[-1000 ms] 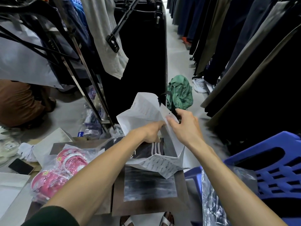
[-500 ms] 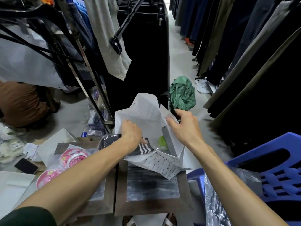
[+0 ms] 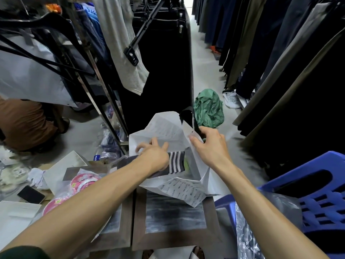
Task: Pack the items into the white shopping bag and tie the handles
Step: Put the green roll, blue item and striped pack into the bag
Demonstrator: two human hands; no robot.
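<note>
On the folded-out lower flap of the white paper shopping bag (image 3: 184, 191) I see a small dark word printed over and over in rows; it looks like "HELLO" or something close, but I cannot read it for sure. The blue garment (image 3: 89, 11) hanging top left carries pale letters starting "SW". The white bag on the floor (image 3: 231, 99) has print too small to read.
</note>
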